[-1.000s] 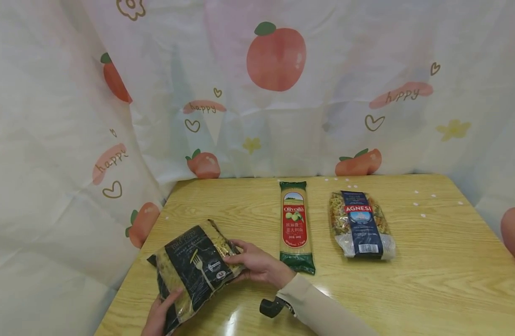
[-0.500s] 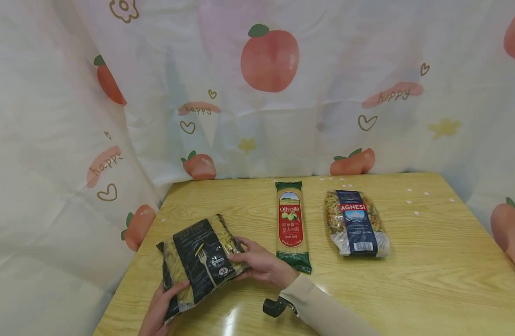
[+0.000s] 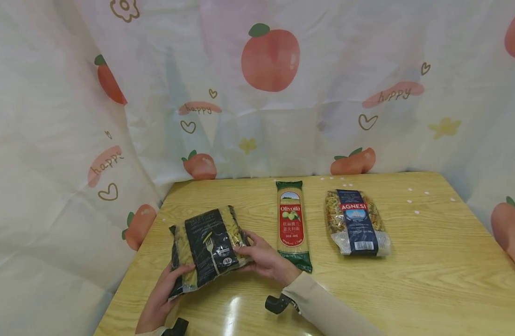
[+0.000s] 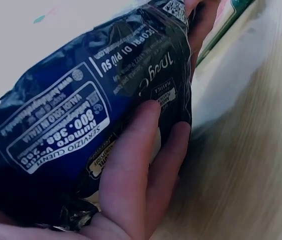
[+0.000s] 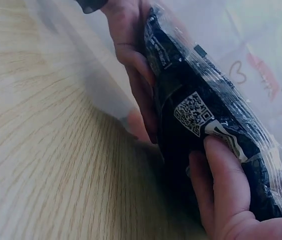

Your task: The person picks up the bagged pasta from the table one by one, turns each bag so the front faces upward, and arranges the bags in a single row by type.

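A black bag of pasta [image 3: 208, 247] with a clear window and a printed fork is held tilted over the left part of the table. My left hand [image 3: 166, 289] grips its lower left end, thumb on the front; in the left wrist view, fingers [image 4: 131, 160] press the dark printed back. My right hand [image 3: 265, 259] holds the right end with the thumb on top, and its fingers [image 5: 226, 175] lie on the underside by a QR code in the right wrist view. Right of that hand lies a green-ended spaghetti pack [image 3: 291, 224].
A blue-labelled Agnesi pasta bag [image 3: 358, 224] lies farther right on the wooden table [image 3: 433, 261]. A white curtain [image 3: 316, 93] with fruit prints hangs along the back and left. Small white specks [image 3: 417, 212] dot the back right of the table.
Both hands have shifted the black pasta bag a little right and away from me, and turned it slightly more level. The left wrist has come into view. The other packs stay put.
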{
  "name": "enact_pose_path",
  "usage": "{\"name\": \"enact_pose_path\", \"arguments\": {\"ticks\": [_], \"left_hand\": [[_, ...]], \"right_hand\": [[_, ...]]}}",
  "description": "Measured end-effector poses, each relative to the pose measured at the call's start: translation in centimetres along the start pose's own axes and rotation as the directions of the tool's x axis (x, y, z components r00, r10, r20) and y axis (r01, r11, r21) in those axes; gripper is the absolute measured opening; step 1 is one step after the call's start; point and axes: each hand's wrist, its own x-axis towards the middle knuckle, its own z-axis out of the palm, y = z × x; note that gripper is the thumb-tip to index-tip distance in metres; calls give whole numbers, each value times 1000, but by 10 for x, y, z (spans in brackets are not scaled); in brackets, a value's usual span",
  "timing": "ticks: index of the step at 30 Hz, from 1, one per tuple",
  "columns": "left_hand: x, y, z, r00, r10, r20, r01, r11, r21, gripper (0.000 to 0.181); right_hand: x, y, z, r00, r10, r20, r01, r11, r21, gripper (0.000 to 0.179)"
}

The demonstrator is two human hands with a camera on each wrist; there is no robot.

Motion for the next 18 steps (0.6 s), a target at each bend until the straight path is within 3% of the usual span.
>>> {"name": "enact_pose_path", "arguments": {"ticks": [8,12,18], "left_hand": [[23,10,0,995,53,79,-55,998,27,78],[36,16,2,995,31,97,-37,997,63,90],[51,25,4,998,-8,63,-5,979,204,116]], "right_hand": [[4,1,-4,996,-35,-80,37,999,33,76],[6,1,-6,991,-57,-124,63,997,44,75],[9,1,-8,979,-77,-190,89,994,57,77]]}}
